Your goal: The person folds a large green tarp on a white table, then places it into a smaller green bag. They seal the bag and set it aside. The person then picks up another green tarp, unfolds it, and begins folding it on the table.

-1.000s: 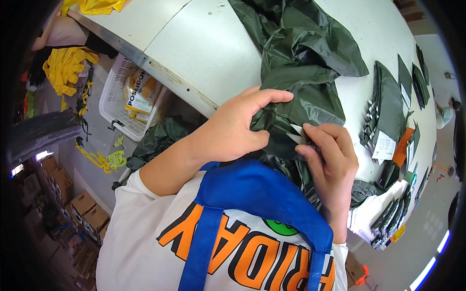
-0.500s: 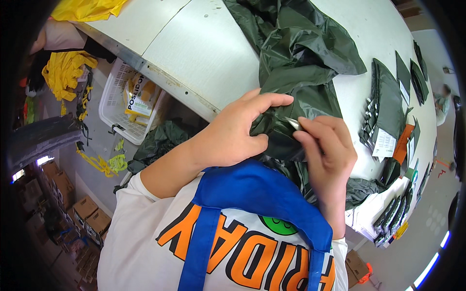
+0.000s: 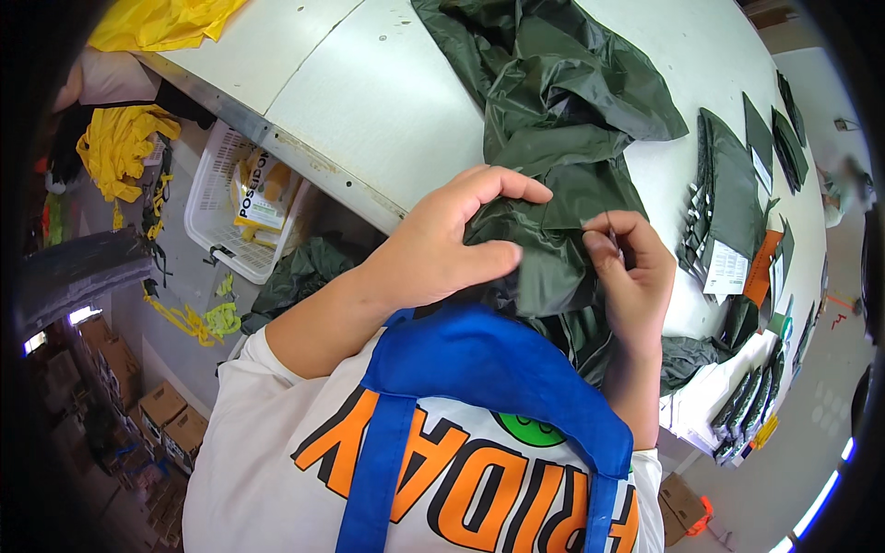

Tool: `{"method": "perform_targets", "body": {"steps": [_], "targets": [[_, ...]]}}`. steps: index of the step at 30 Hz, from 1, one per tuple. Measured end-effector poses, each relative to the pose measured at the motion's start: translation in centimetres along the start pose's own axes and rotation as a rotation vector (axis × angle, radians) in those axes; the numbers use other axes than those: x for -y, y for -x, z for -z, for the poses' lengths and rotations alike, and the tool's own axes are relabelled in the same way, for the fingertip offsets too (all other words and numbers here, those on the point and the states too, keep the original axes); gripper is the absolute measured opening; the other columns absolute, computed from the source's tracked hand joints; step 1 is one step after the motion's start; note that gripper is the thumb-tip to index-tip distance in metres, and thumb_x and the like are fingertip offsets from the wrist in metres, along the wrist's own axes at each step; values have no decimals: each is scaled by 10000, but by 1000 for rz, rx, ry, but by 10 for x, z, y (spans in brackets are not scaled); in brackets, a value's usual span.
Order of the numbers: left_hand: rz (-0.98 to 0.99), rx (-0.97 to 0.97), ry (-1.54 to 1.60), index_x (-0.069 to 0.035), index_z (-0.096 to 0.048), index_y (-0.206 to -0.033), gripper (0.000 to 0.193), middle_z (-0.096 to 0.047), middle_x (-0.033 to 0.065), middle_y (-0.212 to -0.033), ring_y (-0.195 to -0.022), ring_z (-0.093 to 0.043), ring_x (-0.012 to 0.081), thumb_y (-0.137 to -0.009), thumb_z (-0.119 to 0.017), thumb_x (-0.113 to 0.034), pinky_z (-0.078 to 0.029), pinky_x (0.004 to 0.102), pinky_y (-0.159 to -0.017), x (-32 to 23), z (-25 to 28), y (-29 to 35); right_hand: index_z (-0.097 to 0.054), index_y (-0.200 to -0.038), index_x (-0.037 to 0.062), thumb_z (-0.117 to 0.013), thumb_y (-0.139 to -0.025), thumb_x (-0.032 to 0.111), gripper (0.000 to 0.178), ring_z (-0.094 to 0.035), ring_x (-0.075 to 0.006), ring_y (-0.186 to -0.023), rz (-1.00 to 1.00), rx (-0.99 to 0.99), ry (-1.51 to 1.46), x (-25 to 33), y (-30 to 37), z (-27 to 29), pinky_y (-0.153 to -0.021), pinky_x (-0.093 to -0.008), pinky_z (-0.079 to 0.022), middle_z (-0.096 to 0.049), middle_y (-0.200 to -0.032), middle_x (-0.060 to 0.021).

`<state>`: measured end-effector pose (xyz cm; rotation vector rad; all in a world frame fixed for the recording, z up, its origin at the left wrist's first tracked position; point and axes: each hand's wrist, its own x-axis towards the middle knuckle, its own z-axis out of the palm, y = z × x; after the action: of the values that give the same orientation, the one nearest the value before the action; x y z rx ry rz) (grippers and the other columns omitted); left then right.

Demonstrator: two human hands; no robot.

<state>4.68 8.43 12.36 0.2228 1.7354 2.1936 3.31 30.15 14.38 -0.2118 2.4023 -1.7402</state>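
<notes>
Dark green, shiny thin fabric [image 3: 562,207] lies crumpled over the table edge in front of me and runs up across the tabletop. My left hand [image 3: 456,235] rests on its left side, with thumb and forefinger spread wide apart and fabric showing between them. At the right side of the cloth, my right hand [image 3: 636,267] is closed in a pinch, thumb against forefinger. A thin dark line shows by its fingertips; what they grip is too small to make out.
The white table [image 3: 369,101] has a metal edge. A white plastic basket [image 3: 207,207] with yellow packages stands below left, near hanging yellow fabric [image 3: 124,152]. Folded dark green pieces with tags [image 3: 728,203] lie on the right. Yellow cloth [image 3: 166,23] sits far left.
My right hand has shifted slightly right and turned; the small pointed silvery tip at its fingers no longer shows. The cloth between my hands has flattened. My left hand has hardly moved.
</notes>
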Motion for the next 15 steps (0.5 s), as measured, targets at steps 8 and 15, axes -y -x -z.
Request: {"method": "perform_targets", "body": {"steps": [8,15], "targets": [[199,-20,19,11,-572,-1146,385,-571,57,-1134,-1052,-530,123,-766,-619,-20,-406,268,-944,-4,3,-6,-624,-922,-10,-644,-827,-11,97,-501,-32,-685,0,0,40,-3,-2,-8,-619,-180,-406,-602,-785,-4],[-49,105,-378,-34,-608,-1078,333,-567,63,-1053,-1011,-537,172,-747,-640,-7,-393,292,-940,-4,1,-3,-623,-918,-11,-645,-821,-11,99,-522,-53,-691,-7,-10,33,-4,-4,-7,-628,-189,-419,-612,-784,-30]]}}
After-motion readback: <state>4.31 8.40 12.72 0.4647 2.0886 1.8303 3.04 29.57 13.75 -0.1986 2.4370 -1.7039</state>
